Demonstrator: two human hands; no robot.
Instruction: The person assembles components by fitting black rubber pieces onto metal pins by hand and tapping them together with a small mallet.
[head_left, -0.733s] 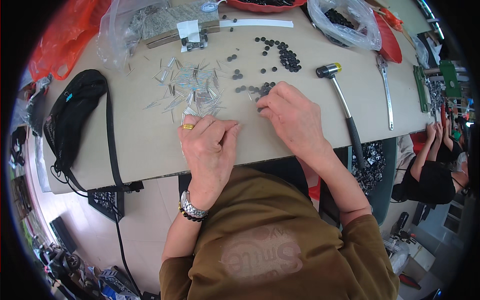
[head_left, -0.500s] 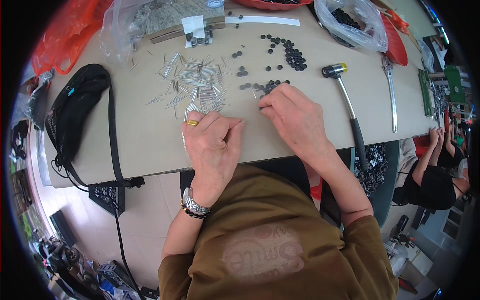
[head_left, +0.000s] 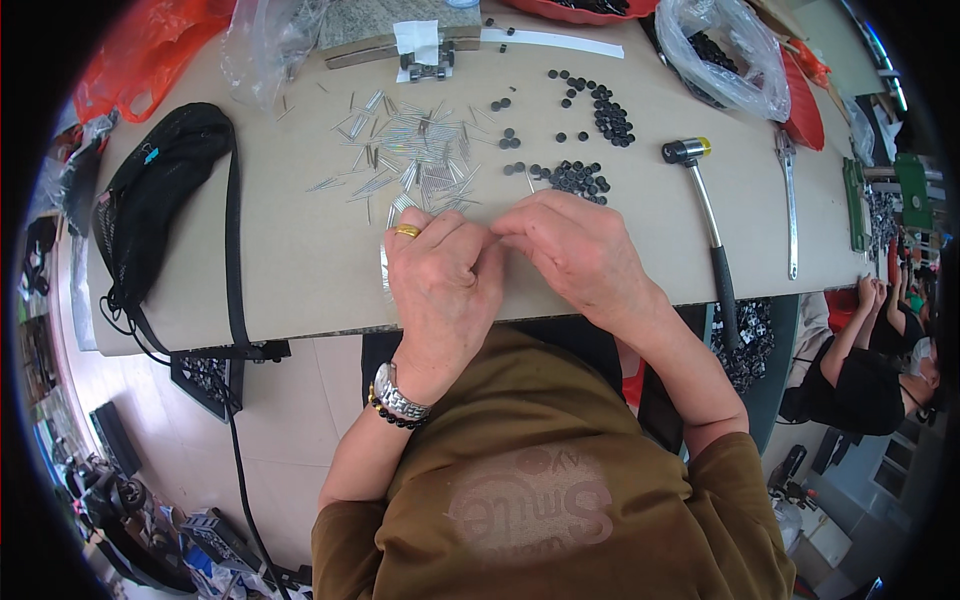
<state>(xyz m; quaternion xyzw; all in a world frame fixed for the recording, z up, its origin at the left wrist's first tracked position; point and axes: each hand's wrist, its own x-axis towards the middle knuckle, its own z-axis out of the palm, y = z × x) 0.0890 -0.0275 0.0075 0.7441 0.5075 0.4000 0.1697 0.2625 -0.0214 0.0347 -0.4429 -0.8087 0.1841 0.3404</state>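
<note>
My left hand (head_left: 445, 262), with a ring, is closed with thumb and index finger pinched together; what they hold is hidden. A few silver pins (head_left: 385, 272) show at its outer edge, and I cannot tell whether they lie on the table or are gripped. My right hand (head_left: 578, 250) is closed in a pinch, its fingertips meeting the left hand's. Half a second ago a small black round piece showed in this pinch; now the fingers cover it. Beyond my left hand lies a loose pile of metal pins (head_left: 425, 145). Small black round pieces (head_left: 580, 178) cluster beyond my right hand.
A mallet (head_left: 705, 200) and a wrench (head_left: 789, 210) lie to the right. A black bag (head_left: 165, 200) with a strap lies left. More black pieces (head_left: 613, 118), a wooden block (head_left: 350, 48) and a clear plastic bag (head_left: 745, 85) are farther back. Another person (head_left: 860, 370) sits far right.
My right hand has moved left and away from the black pieces, bringing its fingertips to my left hand's. The whole view has shifted slightly. My left hand keeps its pinch.
</note>
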